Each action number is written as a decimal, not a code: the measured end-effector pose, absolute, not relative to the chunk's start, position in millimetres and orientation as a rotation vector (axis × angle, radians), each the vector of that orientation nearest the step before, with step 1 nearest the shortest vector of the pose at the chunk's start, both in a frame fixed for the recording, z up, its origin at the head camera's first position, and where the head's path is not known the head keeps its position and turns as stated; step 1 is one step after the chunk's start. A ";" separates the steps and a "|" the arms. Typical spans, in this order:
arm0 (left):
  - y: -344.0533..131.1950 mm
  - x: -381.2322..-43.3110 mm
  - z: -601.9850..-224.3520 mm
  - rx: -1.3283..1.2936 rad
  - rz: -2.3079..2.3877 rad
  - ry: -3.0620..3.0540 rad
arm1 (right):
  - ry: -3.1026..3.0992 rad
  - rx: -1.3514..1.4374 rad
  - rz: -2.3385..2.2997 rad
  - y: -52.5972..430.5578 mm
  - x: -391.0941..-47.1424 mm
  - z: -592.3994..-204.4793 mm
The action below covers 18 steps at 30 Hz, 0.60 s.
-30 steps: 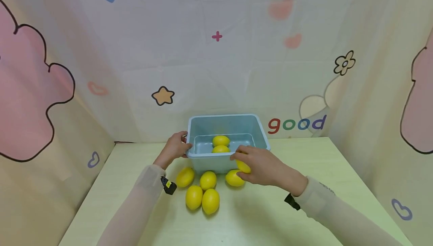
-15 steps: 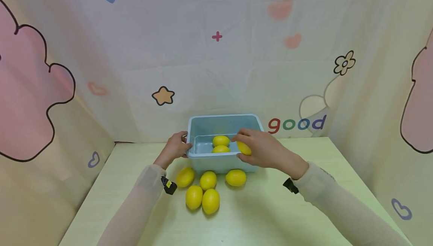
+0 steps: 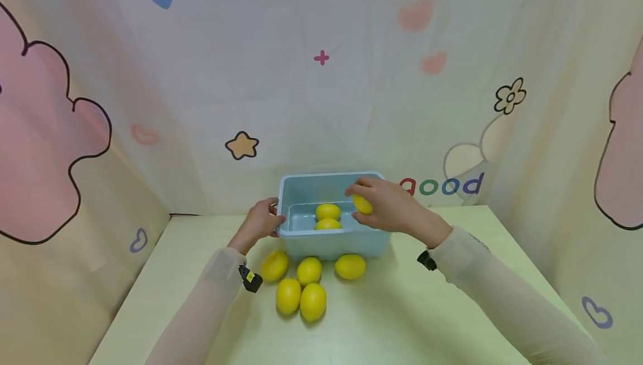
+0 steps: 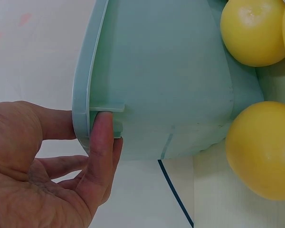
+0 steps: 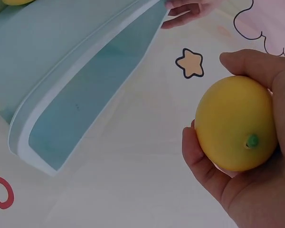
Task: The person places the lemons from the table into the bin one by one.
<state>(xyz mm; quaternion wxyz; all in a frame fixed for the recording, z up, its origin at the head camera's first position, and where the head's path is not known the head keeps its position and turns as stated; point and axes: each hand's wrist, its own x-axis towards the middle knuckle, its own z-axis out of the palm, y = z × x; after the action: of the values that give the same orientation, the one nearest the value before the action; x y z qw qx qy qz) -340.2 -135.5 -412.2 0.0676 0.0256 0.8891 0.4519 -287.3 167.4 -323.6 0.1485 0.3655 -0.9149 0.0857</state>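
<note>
A pale blue plastic bin (image 3: 331,245) stands near the back of the table, with two lemons (image 3: 328,212) lying inside. At its left end my left hand (image 3: 260,220) grips the rim; the left wrist view shows thumb and fingers (image 4: 100,152) pinching it from both sides. My right hand (image 3: 389,206) holds another lemon (image 3: 362,203) above the bin's right part. In the right wrist view that lemon (image 5: 237,123) shows a green stem end, with the thumb and fingers curled round it. The bin's right rear corner is hidden behind the right hand.
Several lemons (image 3: 308,271) lie on the table (image 3: 402,320) in front of the bin, one of them (image 3: 350,267) a little apart on the right. A printed curtain (image 3: 321,108) hangs behind the bin and along both sides.
My right hand has lifted the held lemon from in front of the bin's front wall up over the bin. The left hand keeps its grip on the rim.
</note>
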 end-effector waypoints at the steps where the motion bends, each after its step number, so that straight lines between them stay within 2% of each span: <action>1: -135.8 -340.0 -412.4 0.073 1.361 2.676 | -2.641 1.041 0.246 167.1 -289.4 -323.8; 18: -138.5 -341.4 -415.9 0.079 1.393 2.671 | -2.743 0.902 0.176 162.7 -322.1 -322.5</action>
<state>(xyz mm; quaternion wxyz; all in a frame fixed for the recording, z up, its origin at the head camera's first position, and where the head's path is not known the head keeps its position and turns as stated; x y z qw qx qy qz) -341.4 -138.5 -415.9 0.0641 0.0260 0.8845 0.4614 -322.1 162.7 -322.5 0.1242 0.3093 -0.9409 0.0604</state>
